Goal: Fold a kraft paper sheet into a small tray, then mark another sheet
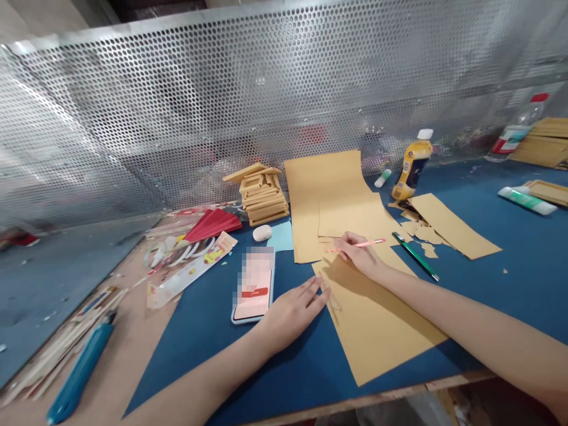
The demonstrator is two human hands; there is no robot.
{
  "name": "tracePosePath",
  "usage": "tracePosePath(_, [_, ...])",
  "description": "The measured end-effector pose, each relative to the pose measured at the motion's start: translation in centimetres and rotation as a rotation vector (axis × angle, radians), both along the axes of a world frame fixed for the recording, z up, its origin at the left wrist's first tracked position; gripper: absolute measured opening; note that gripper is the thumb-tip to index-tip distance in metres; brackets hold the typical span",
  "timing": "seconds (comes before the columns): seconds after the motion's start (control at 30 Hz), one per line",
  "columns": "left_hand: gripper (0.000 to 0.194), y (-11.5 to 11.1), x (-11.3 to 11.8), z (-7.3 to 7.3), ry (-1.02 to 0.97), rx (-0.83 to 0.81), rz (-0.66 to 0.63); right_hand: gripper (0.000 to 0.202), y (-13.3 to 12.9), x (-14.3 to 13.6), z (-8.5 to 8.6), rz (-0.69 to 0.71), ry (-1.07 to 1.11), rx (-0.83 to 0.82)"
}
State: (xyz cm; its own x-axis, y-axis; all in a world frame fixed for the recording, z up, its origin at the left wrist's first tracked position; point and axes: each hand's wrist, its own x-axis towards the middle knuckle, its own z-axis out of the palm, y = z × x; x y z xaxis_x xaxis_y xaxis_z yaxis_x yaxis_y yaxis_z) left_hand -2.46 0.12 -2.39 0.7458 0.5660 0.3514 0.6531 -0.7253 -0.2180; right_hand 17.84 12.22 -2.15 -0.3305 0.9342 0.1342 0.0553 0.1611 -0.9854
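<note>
Kraft-paper sheet lies on blue mat, probably light, bendy, easily creased, best held flat by edges; my left hand rests open-fingered at its left edge, right hand pinches pink pencil, yellow drink bottle label unreadable.

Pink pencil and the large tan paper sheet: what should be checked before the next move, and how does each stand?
- Pink striped pencil gripped in right hand: ok.
- Left hand at the left edge of the large tan paper sheet: ok.
- White-edged smartphone off that sheet: ok.
- Torn tan paper scraps tidied away: not ok, scattered on the right.
- Pencil tip touching paper: cannot tell.
</note>
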Motion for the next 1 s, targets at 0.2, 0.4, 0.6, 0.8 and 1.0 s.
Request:
tracePosePath(0.2, [0.037,0.5,0.4,0.1,0.063,-0.022,0.019,0.022,-0.2,0.0,-0.3,0.038,-0.012,-0.022])
tracePosePath(0.4, [0.036,1.4,1.0,0.3,0.220,-0.002,0.009,0.022,-0.4,0.2,-0.2,0.023,-0.036,-0.008])
tracePosePath(0.6, [0.037,1.8,0.7,0.3,0.193,0.010,0.016,0.023,-0.6,0.3,0.2,0.026,-0.071,0.027])
tracePosePath(0.8, [0.039,1.6,0.4,0.1,0.136,-0.045,0.030,0.023,-0.6,0.1,0.1,0.028,-0.101,0.041])
tracePosePath(1.0, [0.037,1.5,0.4,0.1,0.119,-0.097,0.027,0.024,-0.7,0.0,0.2,0.029,-0.118,0.032])
